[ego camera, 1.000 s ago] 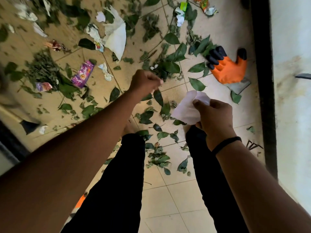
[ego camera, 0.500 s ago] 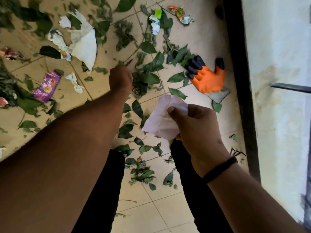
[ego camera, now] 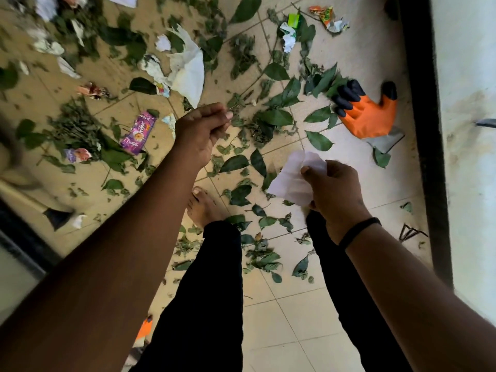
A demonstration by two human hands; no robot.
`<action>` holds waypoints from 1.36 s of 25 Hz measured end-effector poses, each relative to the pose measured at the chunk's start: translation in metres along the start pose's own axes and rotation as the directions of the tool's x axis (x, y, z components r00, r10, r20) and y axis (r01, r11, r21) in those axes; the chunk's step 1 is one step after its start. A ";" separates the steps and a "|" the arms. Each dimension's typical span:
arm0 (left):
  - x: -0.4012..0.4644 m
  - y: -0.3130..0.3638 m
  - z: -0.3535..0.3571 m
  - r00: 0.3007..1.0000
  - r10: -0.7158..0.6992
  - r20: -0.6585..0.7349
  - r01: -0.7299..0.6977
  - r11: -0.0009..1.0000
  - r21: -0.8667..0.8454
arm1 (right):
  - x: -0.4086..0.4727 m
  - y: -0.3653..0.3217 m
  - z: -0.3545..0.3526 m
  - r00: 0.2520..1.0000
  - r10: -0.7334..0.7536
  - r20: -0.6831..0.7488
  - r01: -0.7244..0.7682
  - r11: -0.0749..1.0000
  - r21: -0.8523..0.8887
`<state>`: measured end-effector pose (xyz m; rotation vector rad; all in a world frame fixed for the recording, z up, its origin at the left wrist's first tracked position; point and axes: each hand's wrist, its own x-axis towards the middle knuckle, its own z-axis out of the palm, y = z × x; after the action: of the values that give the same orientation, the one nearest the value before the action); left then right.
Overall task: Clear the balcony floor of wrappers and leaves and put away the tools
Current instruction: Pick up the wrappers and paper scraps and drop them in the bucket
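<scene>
Green leaves point(ego camera: 276, 116) and wrappers lie scattered over the tiled balcony floor point(ego camera: 290, 312). My right hand point(ego camera: 335, 194) grips a crumpled white paper point(ego camera: 292, 178) above my right leg. My left hand point(ego camera: 201, 130) is stretched forward above the floor, its fingers curled; whether they pinch anything I cannot tell. A purple wrapper point(ego camera: 138, 132) lies left of that hand. A large white paper point(ego camera: 188, 71) lies farther ahead. An orange glove with black fingertips point(ego camera: 365, 111) lies at the right by the wall.
A grey trowel blade point(ego camera: 386, 140) sticks out from under the glove. More wrappers lie at the far end point(ego camera: 327, 20) and at the left point(ego camera: 77, 154). A dark strip point(ego camera: 421, 103) runs along the white wall on the right. My bare foot point(ego camera: 204, 208) stands among leaves.
The view has swung, shifting the floor litter in frame. My left hand has stayed stretched forward with curled fingers. My right hand keeps its hold on the white paper.
</scene>
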<state>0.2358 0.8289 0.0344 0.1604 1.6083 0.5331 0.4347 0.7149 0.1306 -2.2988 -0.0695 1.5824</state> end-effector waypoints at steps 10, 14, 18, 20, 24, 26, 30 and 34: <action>-0.044 -0.039 0.005 0.967 -0.214 0.138 0.241 0.944 -0.224 | -0.017 0.013 0.004 0.998 0.054 0.031 -0.056 0.994 0.090; -0.055 -0.053 -0.003 0.989 -0.147 0.000 0.147 0.989 0.012 | -0.018 0.010 0.000 0.996 0.086 0.040 -0.092 0.979 0.183; -0.043 -0.052 -0.018 0.967 -0.105 -0.232 0.133 0.986 0.105 | -0.018 0.011 -0.003 0.994 0.083 0.075 -0.093 0.984 0.149; -0.037 -0.051 -0.021 0.964 -0.121 -0.238 0.144 0.986 0.083 | -0.017 0.010 -0.004 0.991 0.101 0.083 -0.113 0.981 0.158; -0.028 -0.047 -0.016 0.954 -0.225 -0.197 0.222 0.974 -0.037 | -0.017 0.005 -0.009 0.991 0.094 0.097 -0.108 0.981 0.158; -0.023 -0.046 -0.012 0.939 -0.252 -0.233 0.246 0.968 -0.055 | -0.017 0.004 -0.012 0.991 0.090 0.096 -0.105 0.982 0.157; -0.012 -0.047 -0.010 0.919 -0.230 -0.321 0.231 0.972 -0.036 | -0.016 0.001 -0.015 0.991 0.085 0.102 -0.100 0.982 0.157; -0.007 -0.052 0.001 0.934 -0.188 -0.305 0.224 0.971 0.087 | -0.014 -0.002 -0.016 0.993 0.075 0.090 -0.088 0.984 0.152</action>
<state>0.2483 0.7802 0.0187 -0.0010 1.9250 0.3054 0.4445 0.7090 0.1490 -2.1405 0.1256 1.6620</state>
